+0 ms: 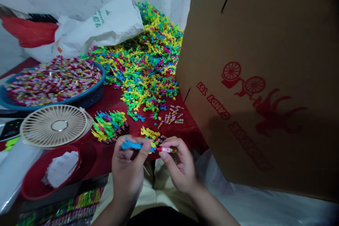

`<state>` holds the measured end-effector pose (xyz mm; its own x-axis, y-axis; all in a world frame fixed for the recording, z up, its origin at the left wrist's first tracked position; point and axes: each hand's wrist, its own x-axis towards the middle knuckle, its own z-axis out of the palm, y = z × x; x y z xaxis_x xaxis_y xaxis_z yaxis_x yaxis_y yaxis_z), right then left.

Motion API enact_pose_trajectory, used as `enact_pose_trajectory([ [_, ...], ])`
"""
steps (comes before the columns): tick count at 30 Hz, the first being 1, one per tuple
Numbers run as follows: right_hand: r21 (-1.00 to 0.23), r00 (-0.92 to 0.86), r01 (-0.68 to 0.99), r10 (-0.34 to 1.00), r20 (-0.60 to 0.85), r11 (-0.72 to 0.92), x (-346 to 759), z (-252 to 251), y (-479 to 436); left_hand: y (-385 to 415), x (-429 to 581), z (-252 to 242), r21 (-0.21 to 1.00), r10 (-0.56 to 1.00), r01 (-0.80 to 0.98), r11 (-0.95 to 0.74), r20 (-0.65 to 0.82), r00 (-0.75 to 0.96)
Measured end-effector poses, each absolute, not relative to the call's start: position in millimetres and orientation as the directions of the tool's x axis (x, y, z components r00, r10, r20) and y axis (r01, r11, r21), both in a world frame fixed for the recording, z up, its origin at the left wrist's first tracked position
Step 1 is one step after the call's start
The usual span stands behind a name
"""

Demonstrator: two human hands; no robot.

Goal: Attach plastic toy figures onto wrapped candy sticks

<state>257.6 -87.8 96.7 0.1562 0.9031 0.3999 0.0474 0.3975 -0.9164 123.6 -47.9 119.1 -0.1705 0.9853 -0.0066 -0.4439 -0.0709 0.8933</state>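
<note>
Your left hand (pixel 129 169) pinches a blue toy (pixel 131 144) in its fingers. Your right hand (pixel 182 169) pinches a small tube (pixel 166 149), with its red end facing left. Both are close to the near edge of the red worktop (pixel 112 95). A loose pinch could let the tube slip onto your lap (pixel 165 185). Pressing hard might bend the toy, which looks thin. Your wrist could bump the standing bunch (pixel 109 124) beside your left hand.
</note>
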Motion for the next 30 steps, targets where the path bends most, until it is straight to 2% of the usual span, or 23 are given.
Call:
enact_pose_trajectory([
  [4,-0.920,0.154,0.005,0.908,0.389,0.393,255,97,-86,-48,124,121,0.888,0.989,-0.454,-0.074,0.007,-0.147],
  [12,-0.926,0.171,-0.046,0.916,0.363,0.375,254,100,-86,-42,122,118,0.876,0.979,-0.445,-0.185,0.127,-0.157],
  [21,-0.953,0.225,-0.080,0.937,0.267,0.291,250,97,-87,-45,120,114,0.886,0.974,-0.406,-0.225,0.196,-0.112],
  [25,-0.933,0.251,0.106,0.898,0.361,0.345,250,97,-87,-43,123,112,0.881,0.971,-0.411,-0.236,0.201,-0.125],
  [30,-0.814,0.206,0.406,0.826,0.525,0.416,252,98,-81,-39,128,109,0.862,0.976,-0.458,-0.216,0.183,-0.117],
])
